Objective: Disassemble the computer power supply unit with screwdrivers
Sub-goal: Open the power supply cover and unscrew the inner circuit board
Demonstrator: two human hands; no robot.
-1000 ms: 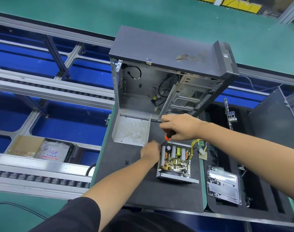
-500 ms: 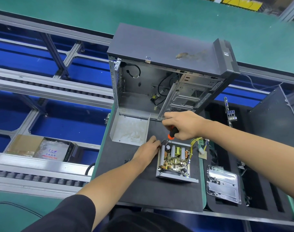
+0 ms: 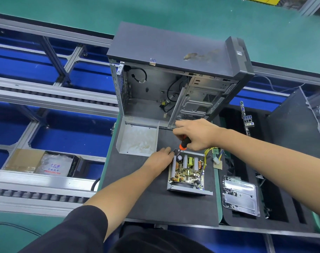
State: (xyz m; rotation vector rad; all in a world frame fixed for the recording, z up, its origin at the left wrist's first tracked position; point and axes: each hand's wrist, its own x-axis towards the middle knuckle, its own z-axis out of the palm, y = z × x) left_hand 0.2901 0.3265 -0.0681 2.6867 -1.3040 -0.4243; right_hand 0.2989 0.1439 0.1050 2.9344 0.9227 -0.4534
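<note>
Head view: my right hand (image 3: 197, 134) grips the orange-and-black screwdriver (image 3: 184, 143) while my left hand (image 3: 158, 157), fingers resting flat, steadies the opened grey metal power supply (image 3: 187, 172) below my grip; a tilted tip could slip off the screw.

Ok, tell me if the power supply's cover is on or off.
Off: the power supply unit lies open-topped, its circuit board and heatsinks showing.

Power supply unit (image 3: 187, 172) housing was bare matt grey metal; screwdriver (image 3: 184, 143) handle glossy orange-black plastic; mat (image 3: 155, 201) dark, matt, foam-like.
</note>
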